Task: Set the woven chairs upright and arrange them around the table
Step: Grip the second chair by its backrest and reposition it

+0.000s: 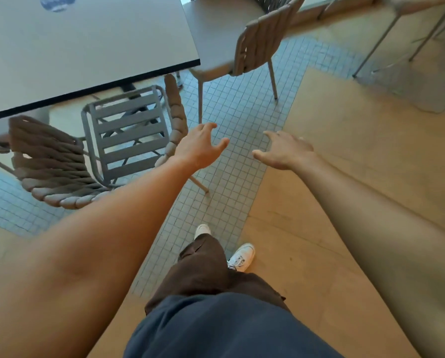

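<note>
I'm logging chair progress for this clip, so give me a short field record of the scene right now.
table: grey top, upper left
tipped chair: lying on its side by the table's near edge, slatted underside showing
upright chair: standing at the table's right side
left hand: open, beside the tipped chair's woven back
right hand: open, holding nothing
floor: small tiles

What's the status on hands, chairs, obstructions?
Left hand and right hand open, empty, over tiled floor. Tipped chair on its side by table; another chair upright. Path clear.

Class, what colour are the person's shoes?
White shoes, seen clearly in the head view, below the brown trouser leg.
</note>
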Demonstrator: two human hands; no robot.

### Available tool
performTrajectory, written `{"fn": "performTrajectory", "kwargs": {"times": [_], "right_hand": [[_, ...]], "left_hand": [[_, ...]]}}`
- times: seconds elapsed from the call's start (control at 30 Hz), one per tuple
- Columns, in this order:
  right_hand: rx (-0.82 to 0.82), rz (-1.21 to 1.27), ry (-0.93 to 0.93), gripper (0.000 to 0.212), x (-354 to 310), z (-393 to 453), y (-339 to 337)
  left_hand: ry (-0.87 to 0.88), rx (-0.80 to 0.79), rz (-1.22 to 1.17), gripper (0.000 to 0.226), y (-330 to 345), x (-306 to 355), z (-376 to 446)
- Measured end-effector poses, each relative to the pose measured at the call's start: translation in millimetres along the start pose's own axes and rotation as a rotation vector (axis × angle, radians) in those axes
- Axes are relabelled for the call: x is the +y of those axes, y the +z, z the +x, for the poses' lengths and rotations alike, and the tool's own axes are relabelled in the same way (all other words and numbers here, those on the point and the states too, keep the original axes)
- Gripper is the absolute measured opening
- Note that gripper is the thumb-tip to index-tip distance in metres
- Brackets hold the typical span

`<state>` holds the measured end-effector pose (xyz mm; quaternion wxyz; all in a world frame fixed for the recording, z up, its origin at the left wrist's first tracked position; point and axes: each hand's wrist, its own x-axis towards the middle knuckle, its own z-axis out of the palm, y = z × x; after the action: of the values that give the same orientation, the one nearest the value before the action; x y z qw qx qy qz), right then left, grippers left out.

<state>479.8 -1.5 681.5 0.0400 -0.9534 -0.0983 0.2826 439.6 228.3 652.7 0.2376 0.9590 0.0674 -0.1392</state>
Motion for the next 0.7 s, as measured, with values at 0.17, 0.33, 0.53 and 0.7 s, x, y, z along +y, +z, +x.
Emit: {"fn": "performTrajectory", "kwargs": {"times": [0.17, 0.33, 0.53, 0.7], "right_hand": [[-0.014, 0.06, -0.009, 0.087, 20.6, 36.7, -31.0], [-0.01, 0.062, -0.009, 0.086, 35.0, 82.0, -68.1], [0.01, 0.058, 0.029, 0.085, 53.5, 141.2, -116.5], [0.061, 0.051, 0.014, 0.085, 72.1, 181.4, -154.2]], "left_hand": [[-0.047, 0.003, -0.081, 0.072, -4.8, 16.7, 48.9], [-0.048, 0.004, -0.093, 0.072, -12.0, 29.9, 114.2], [-0.043, -0.009, -0.126, 0.072, -26.6, 50.8, 193.5], [-0.013, 0.015, -0.126, 0.069, -38.5, 77.2, 243.3]]}}
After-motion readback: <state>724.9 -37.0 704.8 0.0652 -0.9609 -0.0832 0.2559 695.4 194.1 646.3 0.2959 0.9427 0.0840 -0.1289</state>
